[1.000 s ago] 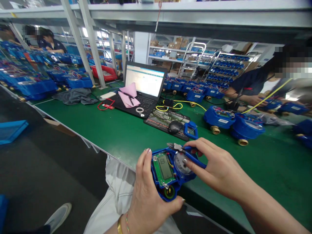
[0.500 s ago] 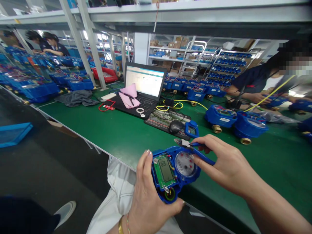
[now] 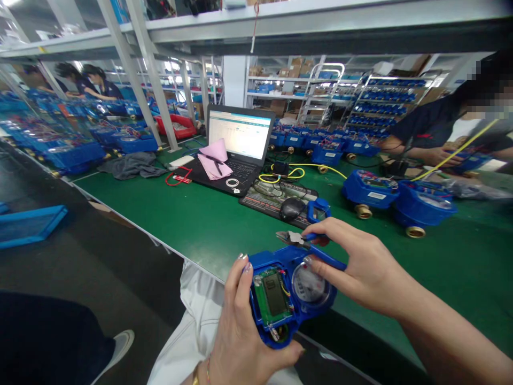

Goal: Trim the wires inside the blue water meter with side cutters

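My left hand point(image 3: 240, 326) grips an open blue water meter point(image 3: 290, 294) from below, over the front edge of the green table point(image 3: 192, 214). The meter shows a green circuit board with a small display on its left and a round dial on its right. My right hand point(image 3: 356, 267) holds blue-handled cutters point(image 3: 304, 241) whose metal jaws point left above the meter's top edge. One finger of that hand rests on the dial's rim.
A laptop point(image 3: 236, 144) with pink paper on its keyboard, a mouse point(image 3: 292, 207) on a mat, yellow cables and a grey cloth point(image 3: 130, 164) lie on the table. Several blue meters point(image 3: 371, 188) stand at the right. A person point(image 3: 444, 125) works at far right; others at far left.
The meter has tilted and dropped slightly toward me in my left hand. My right hand with the cutters has shifted left, a finger now touching the dial.
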`<state>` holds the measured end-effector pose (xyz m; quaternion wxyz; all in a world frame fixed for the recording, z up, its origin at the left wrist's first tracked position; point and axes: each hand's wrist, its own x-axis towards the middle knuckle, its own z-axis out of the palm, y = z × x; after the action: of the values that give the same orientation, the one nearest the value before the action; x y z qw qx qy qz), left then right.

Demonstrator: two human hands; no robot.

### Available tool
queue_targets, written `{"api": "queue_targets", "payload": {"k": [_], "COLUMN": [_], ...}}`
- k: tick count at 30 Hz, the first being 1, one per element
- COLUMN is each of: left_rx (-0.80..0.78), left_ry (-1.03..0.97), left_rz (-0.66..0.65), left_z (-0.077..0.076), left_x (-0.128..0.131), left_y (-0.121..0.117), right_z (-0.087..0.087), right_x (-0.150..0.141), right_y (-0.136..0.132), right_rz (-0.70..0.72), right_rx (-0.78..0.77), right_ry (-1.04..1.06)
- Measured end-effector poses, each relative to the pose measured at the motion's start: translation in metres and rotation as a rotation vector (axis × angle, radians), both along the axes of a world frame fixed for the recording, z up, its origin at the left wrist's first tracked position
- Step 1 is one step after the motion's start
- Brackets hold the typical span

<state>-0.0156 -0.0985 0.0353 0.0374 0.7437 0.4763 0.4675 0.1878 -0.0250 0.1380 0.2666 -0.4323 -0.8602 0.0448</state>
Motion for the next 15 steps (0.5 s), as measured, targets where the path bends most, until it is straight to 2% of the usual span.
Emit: {"api": "queue_targets", "payload": {"k": [5,10,15], "left_rx": [0.042,0.06,0.021], "left_ry": [0.0,0.003,0.012], "left_rz": [-0.03,-0.031,-0.005], "left_z": [-0.003,-0.001,0.003], "left_x": [-0.003,-0.002,-0.001], "left_y": [-0.001,-0.001,0.001], "right_z": [0.002,0.009,0.012], "right_x": [0.004,0.004,0.001], "right_y": [-0.007,-0.019,-0.026], "right_rz": [-0.008,0.06,0.064], "right_rx": [0.045,0.203,0.339], "right_ry": [-0.025,-0.206,-0.33]}}
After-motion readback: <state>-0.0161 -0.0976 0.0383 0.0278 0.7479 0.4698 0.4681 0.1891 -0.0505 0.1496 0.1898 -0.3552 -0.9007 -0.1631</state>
